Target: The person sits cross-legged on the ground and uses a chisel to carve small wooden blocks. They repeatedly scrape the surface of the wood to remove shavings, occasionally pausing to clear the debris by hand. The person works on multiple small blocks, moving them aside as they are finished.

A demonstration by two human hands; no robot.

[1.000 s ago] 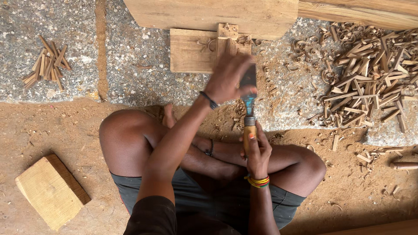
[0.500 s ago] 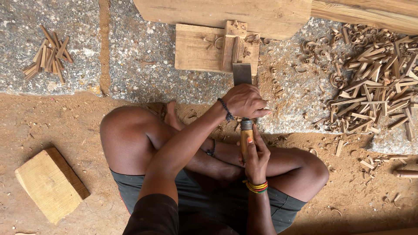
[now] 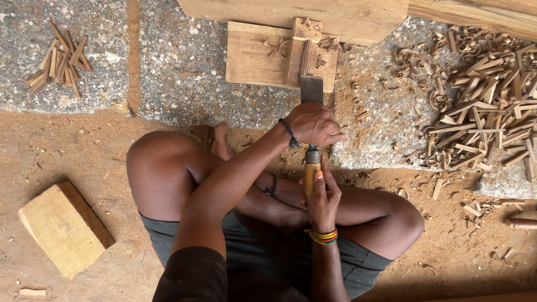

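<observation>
Chisel (image 3: 311, 120) gripped by both hands — left (image 3: 313, 124) over blade, right (image 3: 323, 200) round handle, edge near board (image 3: 257, 56).

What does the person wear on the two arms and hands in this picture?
The left hand is bare, with a thin dark beaded bracelet at its wrist. The right hand is also bare; its wrist carries a stack of coloured bands, red, yellow and green. A dark sleeve covers the left upper arm. No gloves, rings or watch can be seen.
</observation>
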